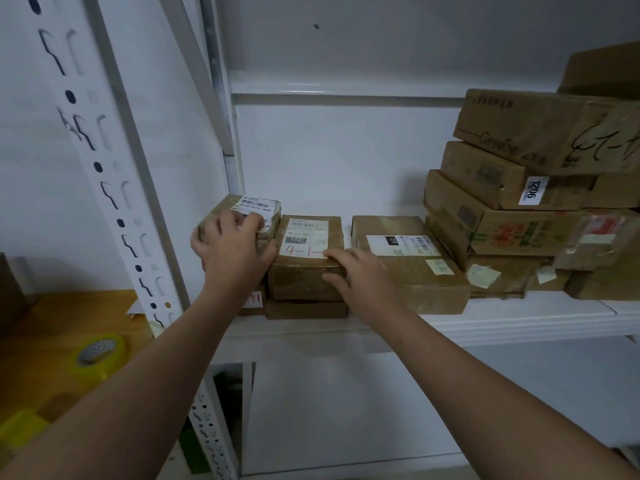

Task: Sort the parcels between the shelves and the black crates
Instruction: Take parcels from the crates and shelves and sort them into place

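Left grip (234, 244) clasps small parcel (257, 204); right grip (362, 273) pinches 4-1 parcel (306, 237), long axis running into shelf (502, 318).

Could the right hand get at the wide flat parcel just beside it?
Probably yes: the right hand holds the red-marked parcel next to the wide flat parcel, whose top is bare.

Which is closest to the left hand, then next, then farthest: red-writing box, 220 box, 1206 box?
1. red-writing box, right beside the left hand
2. 220 box, in the middle
3. 1206 box, high up at the far right
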